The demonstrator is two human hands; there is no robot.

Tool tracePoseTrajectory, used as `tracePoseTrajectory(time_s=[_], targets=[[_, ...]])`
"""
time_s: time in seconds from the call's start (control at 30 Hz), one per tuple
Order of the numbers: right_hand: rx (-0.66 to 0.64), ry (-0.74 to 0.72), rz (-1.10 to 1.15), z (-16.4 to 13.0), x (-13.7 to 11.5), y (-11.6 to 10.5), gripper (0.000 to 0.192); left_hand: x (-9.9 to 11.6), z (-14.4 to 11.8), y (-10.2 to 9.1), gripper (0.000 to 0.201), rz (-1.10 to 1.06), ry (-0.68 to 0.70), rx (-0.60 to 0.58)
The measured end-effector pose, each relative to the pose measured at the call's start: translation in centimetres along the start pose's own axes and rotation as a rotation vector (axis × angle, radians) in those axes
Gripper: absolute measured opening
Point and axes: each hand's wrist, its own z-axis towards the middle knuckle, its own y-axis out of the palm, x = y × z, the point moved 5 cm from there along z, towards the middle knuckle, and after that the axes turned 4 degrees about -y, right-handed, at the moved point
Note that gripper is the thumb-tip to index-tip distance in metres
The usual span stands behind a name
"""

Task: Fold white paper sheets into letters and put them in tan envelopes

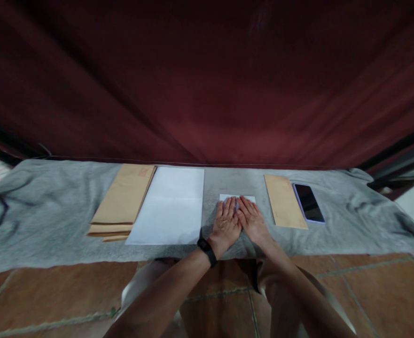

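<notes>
A grey cloth [62,202] covers the long surface, wrinkled at its left end, and on it lies a stack of brown envelopes [122,197], set at a slant, the lower ones jutting out unevenly at the near edge; the top one bears faint reddish print near its far end, and what they contain cannot be told. Just beside the stack lies a large white sheet [169,206], flat, with a faint line running across its middle. Next comes the left hand [228,225], a black wristband [207,251] around its wrist, its fingers stretched out almost straight and close together, laid palm down on a small white paper [228,196] and pressing rather than gripping. That paper lies flat on the cloth directly under both hands; only a plain, bright strip along its straight far edge and the far corners show, the remainder being covered, so its full shape cannot be told. The right hand [253,223] meets the left, also palm down on the paper, fingers extended and slightly spread, likewise pressing without a grasp. Farther right, a single brown envelope [285,202] lies flat and tilted, its contents hidden, and near it a dark-screened phone [308,203] in a lilac case.
</notes>
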Motion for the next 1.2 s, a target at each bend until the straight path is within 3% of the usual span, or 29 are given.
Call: tracePoseTrajectory(time_s=[0.23, 0.4, 0.7, 0.97, 1.2], targets=[[-0.015, 0.048, -0.119, -0.4, 0.7, -0.1, 0.053, -0.5, -0.6, 0.2, 0.055, -0.037, -0.013, 0.090], [0.016, 0.119, -0.165, -0.8, 1.6, -0.1, 0.055, -2.0, -1.0, 0.5, 0.058, -0.026, -0.119, 0.142], [0.110, 0.248, -0.163, -1.3, 2.8, -1.2, 0.056, -3.8, -1.2, -0.1, 0.061, -0.017, -0.192, 0.105], [0.140, 0.447, -0.051, 0.0, 3.5, -2.6, 0.048, -3.9, -1.3, -0.2, 0.063, -0.043, -0.192, 0.133], [0.052, 0.570, 0.075, 0.3, 4.5, -2.8, 0.027, -3.8, -1.2, -0.4, 0.062, -0.061, -0.209, 0.130]])
